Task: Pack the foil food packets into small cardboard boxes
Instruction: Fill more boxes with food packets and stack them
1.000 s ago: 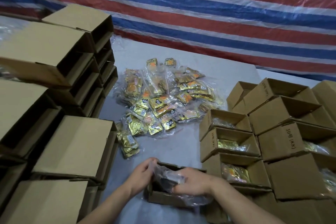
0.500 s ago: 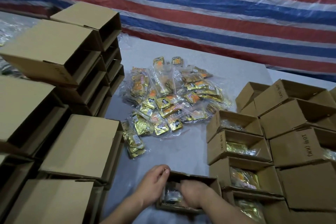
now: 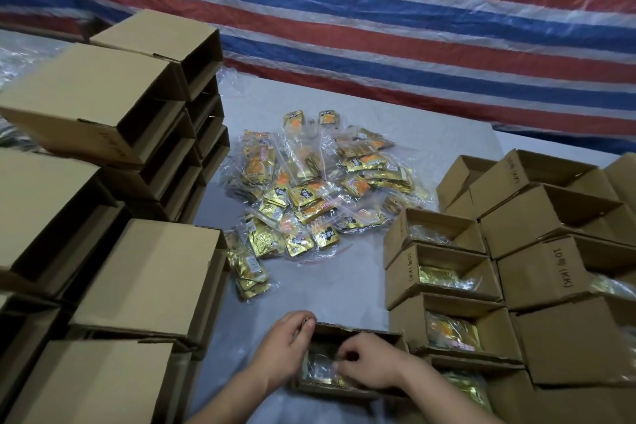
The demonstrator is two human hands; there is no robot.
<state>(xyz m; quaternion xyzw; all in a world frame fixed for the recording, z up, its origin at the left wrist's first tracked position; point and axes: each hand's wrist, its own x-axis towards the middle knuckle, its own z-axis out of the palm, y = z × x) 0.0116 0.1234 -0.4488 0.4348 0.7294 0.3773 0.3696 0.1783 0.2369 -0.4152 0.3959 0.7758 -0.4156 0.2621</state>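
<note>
left hand (image 3: 287,348) curled on cardboard box (image 3: 358,332) wall, right hand (image 3: 368,365) pinching crinkly foil packets (image 3: 318,370)

The near box (image 3: 358,332) is largely covered by the right hand (image 3: 370,367), and the bag (image 3: 320,368) inside is seen only in part. At nine o'clock the box stacks (image 3: 103,107) are cut by the frame's edge, as are the filled boxes (image 3: 557,272) at three o'clock. Print on the packets (image 3: 309,196) is too small to be read.

Matt brown cardboard boxes (image 3: 148,272), glossy gold foil packets (image 3: 311,196) in clear plastic bags, shiny striped woven-plastic tarp (image 3: 378,27)
</note>
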